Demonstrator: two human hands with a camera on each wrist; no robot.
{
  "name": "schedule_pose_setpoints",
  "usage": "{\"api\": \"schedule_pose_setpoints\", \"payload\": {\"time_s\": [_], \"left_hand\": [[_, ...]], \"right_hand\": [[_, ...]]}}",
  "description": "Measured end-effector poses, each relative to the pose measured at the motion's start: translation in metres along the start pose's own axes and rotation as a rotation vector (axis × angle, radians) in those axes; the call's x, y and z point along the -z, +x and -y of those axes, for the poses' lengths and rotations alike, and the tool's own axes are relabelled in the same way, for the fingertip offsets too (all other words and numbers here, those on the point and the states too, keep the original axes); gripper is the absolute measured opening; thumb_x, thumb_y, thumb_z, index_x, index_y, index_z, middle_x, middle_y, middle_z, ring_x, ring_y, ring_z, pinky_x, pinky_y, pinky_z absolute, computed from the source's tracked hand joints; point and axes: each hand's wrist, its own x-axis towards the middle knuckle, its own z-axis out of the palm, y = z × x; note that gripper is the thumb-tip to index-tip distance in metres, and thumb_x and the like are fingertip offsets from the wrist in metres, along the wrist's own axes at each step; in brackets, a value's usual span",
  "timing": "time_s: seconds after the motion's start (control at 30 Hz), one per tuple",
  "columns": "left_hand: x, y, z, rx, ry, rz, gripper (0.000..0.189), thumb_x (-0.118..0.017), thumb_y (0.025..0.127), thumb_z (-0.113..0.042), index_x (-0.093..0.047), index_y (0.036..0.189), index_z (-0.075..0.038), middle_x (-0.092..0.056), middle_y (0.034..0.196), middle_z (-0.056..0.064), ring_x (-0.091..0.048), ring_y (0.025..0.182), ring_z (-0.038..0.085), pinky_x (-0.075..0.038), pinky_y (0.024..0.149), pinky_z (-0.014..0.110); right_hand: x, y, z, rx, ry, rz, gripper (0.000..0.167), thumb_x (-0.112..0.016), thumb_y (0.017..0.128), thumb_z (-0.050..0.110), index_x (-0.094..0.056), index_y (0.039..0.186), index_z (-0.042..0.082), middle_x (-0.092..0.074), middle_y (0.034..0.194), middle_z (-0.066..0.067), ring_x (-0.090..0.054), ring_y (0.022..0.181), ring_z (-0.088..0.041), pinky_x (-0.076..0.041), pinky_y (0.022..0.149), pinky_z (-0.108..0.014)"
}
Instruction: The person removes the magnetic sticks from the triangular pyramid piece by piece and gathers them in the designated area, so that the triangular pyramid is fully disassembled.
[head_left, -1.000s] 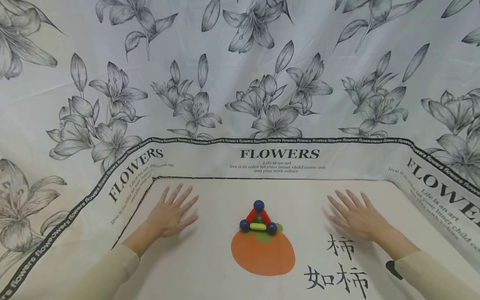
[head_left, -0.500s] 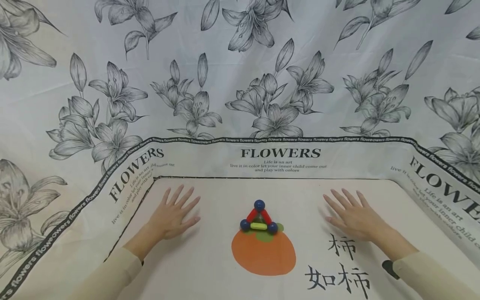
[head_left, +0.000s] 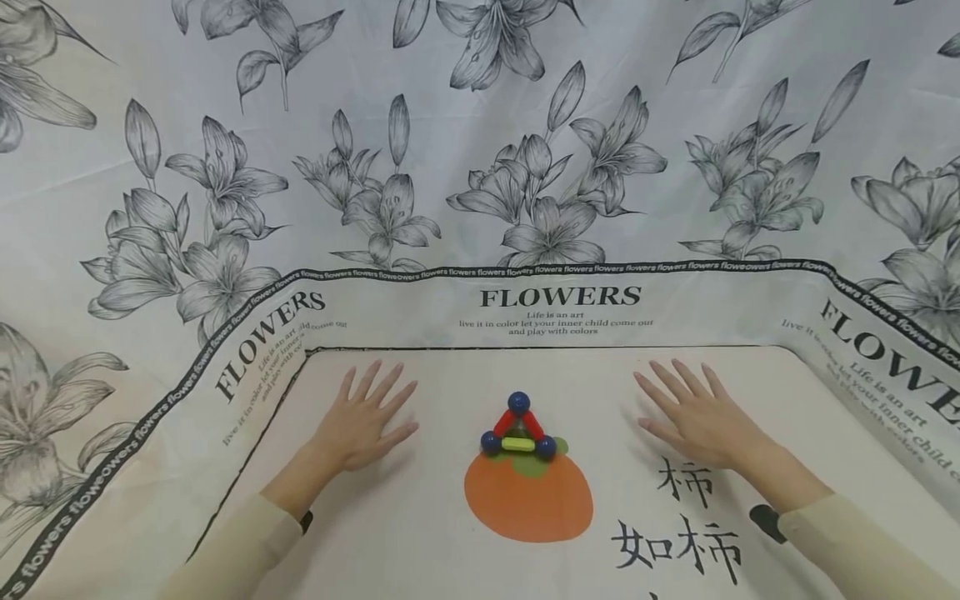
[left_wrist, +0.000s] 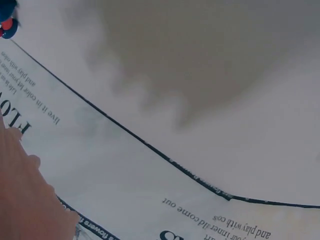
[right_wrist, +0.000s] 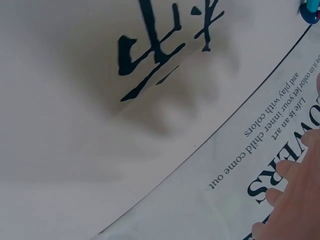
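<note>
Near the middle of the table, in the head view, lies a triangle of blue balls [head_left: 518, 403] joined by two red rods [head_left: 532, 424] and a yellow rod [head_left: 517, 444]. To its left, my left hand [head_left: 363, 423] has its fingers spread, palm down, holding nothing. On the other side, my right hand [head_left: 696, 421] is spread the same way, also bare. Both hands cast soft shadows and seem to be above the surface. Each wrist view catches only a corner of the ball-and-rod piece, with a blue ball [left_wrist: 10, 29] on the left and another blue ball [right_wrist: 309, 14] on the right.
A printed orange persimmon [head_left: 528, 500] and black Chinese characters [head_left: 678, 542] mark the pale tabletop [head_left: 405, 533]. White flower-printed cloth [head_left: 420, 308] rises along the back and both sides. A dark band [head_left: 767, 523] shows at my right cuff.
Both hands have drifted inward toward the blue-ball triangle, the left one further. The head view has tipped slightly downward. The triangle stays in place on the table.
</note>
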Motion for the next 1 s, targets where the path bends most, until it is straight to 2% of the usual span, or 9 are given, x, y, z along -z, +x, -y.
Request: {"api": "schedule_pose_setpoints", "payload": {"time_s": [0.27, 0.6, 0.8, 1.0], "left_hand": [[0.005, 0.017, -0.021, 0.009, -0.005, 0.017, 0.072, -0.033, 0.103, -0.067, -0.030, 0.162, -0.026, -0.014, 0.171, 0.005, -0.004, 0.157, 0.039, -0.003, 0.120, 0.066], [0.002, 0.042, -0.047, 0.031, 0.011, 0.038, 0.075, -0.029, 0.101, -0.072, -0.021, 0.164, -0.032, -0.008, 0.173, 0.001, 0.002, 0.158, 0.036, 0.002, 0.121, 0.064], [-0.007, 0.049, -0.054, 0.030, 0.032, 0.055, 0.076, -0.028, 0.100, -0.073, -0.019, 0.164, -0.034, -0.004, 0.173, 0.000, 0.002, 0.158, 0.036, -0.002, 0.121, 0.064], [-0.007, 0.053, -0.065, 0.017, -0.004, 0.060, 0.075, -0.031, 0.101, -0.071, -0.021, 0.164, -0.032, -0.007, 0.173, 0.002, -0.003, 0.158, 0.037, -0.003, 0.121, 0.064]], "right_hand": [[0.001, 0.007, 0.023, 0.033, 0.041, 0.004, 0.071, -0.046, 0.105, 0.055, -0.032, 0.161, 0.013, -0.027, 0.165, -0.021, -0.019, 0.151, -0.049, -0.008, 0.118, -0.069], [-0.005, 0.019, 0.047, 0.076, 0.123, -0.031, 0.068, -0.046, 0.106, 0.053, -0.033, 0.161, 0.015, -0.026, 0.166, -0.017, -0.018, 0.152, -0.047, -0.008, 0.118, -0.069], [-0.013, 0.027, 0.055, 0.090, 0.132, -0.016, 0.068, -0.047, 0.105, 0.052, -0.033, 0.161, 0.016, -0.027, 0.166, -0.016, -0.018, 0.153, -0.046, -0.007, 0.119, -0.068], [-0.018, 0.032, 0.068, 0.108, 0.155, -0.031, 0.066, -0.052, 0.104, 0.047, -0.037, 0.159, 0.013, -0.033, 0.164, -0.017, -0.024, 0.151, -0.047, -0.012, 0.118, -0.069]]}}
